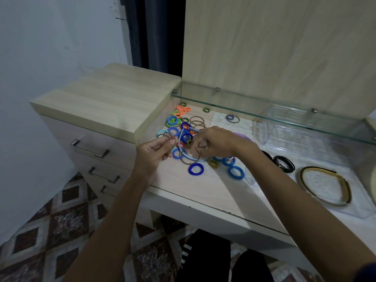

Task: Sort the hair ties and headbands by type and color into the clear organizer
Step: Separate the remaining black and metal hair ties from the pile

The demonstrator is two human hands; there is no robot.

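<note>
The person stands at a pale wooden desk and both hands work over a heap of hair ties near its left end. The left hand pinches a few thin brown ties between thumb and fingertips, so its grip is closed on them, just above the left edge of the heap. The right hand is bent over the middle of the heap, with fingers curled around one thin dark tie; this grip also is closed on its tie.

Under the hands lie thick blue ties, and a light blue headband curves through the heap. One dark blue tie lies apart at the near side. Behind, toward the wall, there are orange ties and green ties in small groups, and some thin brown rings beside them.

To the right, the clear organizer stands on the desk, partly under a glass shelf. In front of it lie black ties and a gold and black headband; whether these rest inside a compartment or on the desk, I cannot tell. A chest of drawers stands at the left of the desk, touching it.
</note>
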